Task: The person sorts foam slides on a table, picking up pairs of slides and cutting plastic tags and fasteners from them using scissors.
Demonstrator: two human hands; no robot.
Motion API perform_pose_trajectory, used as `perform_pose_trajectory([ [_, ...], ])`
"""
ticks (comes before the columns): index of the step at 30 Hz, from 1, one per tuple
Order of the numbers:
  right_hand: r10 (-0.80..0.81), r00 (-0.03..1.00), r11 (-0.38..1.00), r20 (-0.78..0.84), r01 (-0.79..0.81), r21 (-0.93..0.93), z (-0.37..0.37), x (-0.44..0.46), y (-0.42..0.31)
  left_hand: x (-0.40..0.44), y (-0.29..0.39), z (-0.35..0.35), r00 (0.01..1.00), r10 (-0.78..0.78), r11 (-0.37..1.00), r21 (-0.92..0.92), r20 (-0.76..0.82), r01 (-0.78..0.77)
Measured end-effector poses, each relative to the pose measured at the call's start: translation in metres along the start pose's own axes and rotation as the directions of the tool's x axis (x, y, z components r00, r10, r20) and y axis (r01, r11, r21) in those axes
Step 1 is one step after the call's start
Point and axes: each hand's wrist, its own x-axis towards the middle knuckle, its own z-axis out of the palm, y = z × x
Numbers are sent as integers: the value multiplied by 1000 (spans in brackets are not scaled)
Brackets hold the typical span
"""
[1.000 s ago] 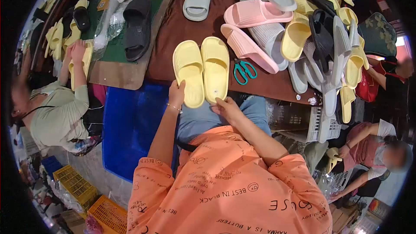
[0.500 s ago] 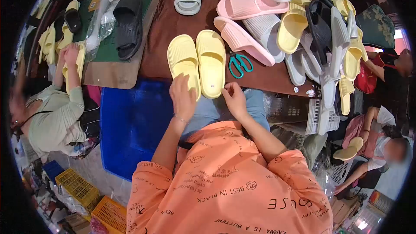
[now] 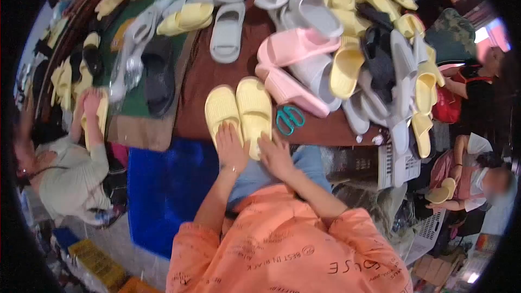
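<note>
Slippers [image 3: 254, 100], a yellow pair, side by side at the near edge of the worktop [image 3: 198, 116], heels toward the lap [image 3: 310, 169]; left hand [image 3: 232, 151] across one, fingers extended, right hand [image 3: 275, 157] at the other's heel; whether gripping, impossible to tell. Just right, teal scissors [image 3: 291, 118] and pink slippers [image 3: 287, 89]; beyond, a mixed heap [image 3: 375, 57]; lower left, a blue bin [image 3: 163, 195].

On the orange shirt [image 3: 287, 233] we can read "BEST IN BLACK" in small capitals and, in much larger letters, what looks to us like "OUSE". We find the finer print on its front and sleeves too blurred to make out.
</note>
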Motion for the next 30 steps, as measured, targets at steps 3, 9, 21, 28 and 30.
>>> perform_pose_trajectory([
  [3, -44, 999, 999, -7, 44, -28, 1, 2, 2, 0, 3, 0, 1000, 4, 999, 43, -10, -3],
  [9, -60, 998, 996, -27, 61, 63, 1, 9, 0, 16, 0, 9, 999, 42, 996, 78, -6, -42],
  [21, -18, 1000, 996, 15, 16, 85, 1, 3, 3, 30, -1, 7, 1000, 12, 992, 125, 22, -14],
  [28, 13, 999, 990, 39, -18, 137, 4, 0, 4, 29, -3, 12, 1000, 8, 994, 110, 30, -12],
  [30, 33, 998, 987, -59, -23, 161, -3, 2, 0, 30, -2, 10, 999, 4, 991, 132, 47, -10],
])
